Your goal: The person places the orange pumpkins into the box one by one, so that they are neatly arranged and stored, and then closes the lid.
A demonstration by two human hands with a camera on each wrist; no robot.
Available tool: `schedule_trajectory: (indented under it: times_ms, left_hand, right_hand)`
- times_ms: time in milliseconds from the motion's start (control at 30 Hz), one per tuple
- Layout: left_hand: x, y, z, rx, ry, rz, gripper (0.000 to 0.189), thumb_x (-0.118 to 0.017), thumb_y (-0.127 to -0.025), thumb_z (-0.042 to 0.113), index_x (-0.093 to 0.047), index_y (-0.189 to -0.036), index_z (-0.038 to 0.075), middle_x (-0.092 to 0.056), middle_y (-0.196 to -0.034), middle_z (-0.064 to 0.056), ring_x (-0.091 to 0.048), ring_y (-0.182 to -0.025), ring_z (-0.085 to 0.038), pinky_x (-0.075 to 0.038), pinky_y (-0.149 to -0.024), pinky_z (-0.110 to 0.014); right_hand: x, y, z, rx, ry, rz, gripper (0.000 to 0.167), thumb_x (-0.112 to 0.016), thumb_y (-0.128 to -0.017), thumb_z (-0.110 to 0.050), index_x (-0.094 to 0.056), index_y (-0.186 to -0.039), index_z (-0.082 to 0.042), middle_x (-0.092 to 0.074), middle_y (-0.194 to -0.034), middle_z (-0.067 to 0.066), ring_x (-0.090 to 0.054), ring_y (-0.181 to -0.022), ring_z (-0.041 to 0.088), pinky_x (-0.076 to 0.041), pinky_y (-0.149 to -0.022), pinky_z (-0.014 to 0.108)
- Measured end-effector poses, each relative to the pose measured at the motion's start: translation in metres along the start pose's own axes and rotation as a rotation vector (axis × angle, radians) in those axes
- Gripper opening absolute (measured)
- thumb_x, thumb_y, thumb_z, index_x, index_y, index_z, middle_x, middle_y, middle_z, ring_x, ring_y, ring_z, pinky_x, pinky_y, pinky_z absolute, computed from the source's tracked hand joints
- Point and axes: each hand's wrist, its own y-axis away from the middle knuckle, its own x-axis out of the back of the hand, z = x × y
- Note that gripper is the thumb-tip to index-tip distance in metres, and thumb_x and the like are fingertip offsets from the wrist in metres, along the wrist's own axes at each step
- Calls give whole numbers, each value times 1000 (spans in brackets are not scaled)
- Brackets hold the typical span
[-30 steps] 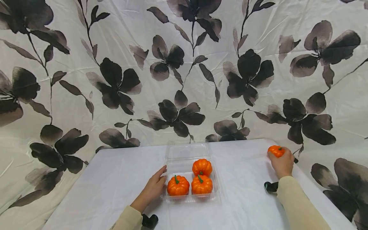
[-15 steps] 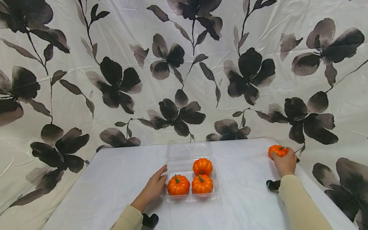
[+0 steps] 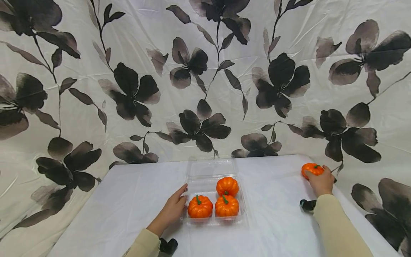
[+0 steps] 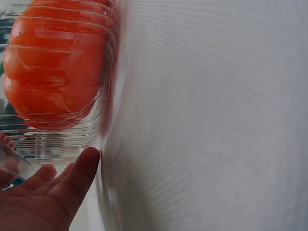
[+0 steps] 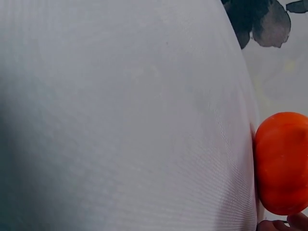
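Note:
At the far right of the table, my right hand [image 3: 322, 181] holds a small orange toy pumpkin [image 3: 311, 170] with a green stem, thumb on the near side. In the right wrist view this pumpkin [image 5: 284, 163] sits on the cloth, with fingertips [image 5: 297, 221] at its lower edge. A clear plastic clamshell box [image 3: 201, 184] stands mid-table, its lid raised at the back. It holds three more pumpkins: front left [image 3: 200, 206], front right [image 3: 227, 206] and back right [image 3: 227, 186]. My left hand [image 3: 173, 207] rests its extended fingers against the box's left side.
White cloth covers the table [image 3: 273, 200]. A floral curtain [image 3: 237, 89] hangs right behind it. Black wrist-worn devices show under the left wrist [image 3: 168, 246] and beside the right wrist [image 3: 307, 205].
My right hand has shifted slightly right, and more of the pumpkin beside it shows. The left hand stays at the box. The whole view has drifted a little.

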Motion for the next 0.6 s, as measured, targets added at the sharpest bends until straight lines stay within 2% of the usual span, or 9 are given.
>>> schedule_trajectory:
  times_ms: [200, 400, 600]
  left_hand:
    - [0, 2, 2, -3, -8, 0, 53, -41, -99, 16, -32, -151, 10, -44, -148, -18, -59, -94, -21, -54, -75, -29]
    - [0, 1, 2, -5, -16, 5, 53, -41, -100, 17, -33, -151, 9, -45, -148, -18, -59, -98, -22, -55, -78, -31]
    - [-1, 0, -1, -3, -4, 2, 53, -41, -100, 16, -33, -151, 9, -44, -148, -18, -58, -96, -22, -54, -75, -30]
  right_hand:
    - [1, -4, 2, -25, 7, -19, 88, -51, -94, -45, 0, -156, -7, -3, -157, 31, -17, -142, 50, -23, -115, 61]
    - [1, -6, 3, -4, 13, -24, 86, -50, -96, -42, 0, -155, -5, -4, -157, 31, -18, -142, 49, -23, -116, 59]
    - [1, -5, 4, 6, 32, -25, 83, -48, -97, -40, -1, -155, -4, -8, -157, 31, -19, -142, 49, -23, -116, 59]
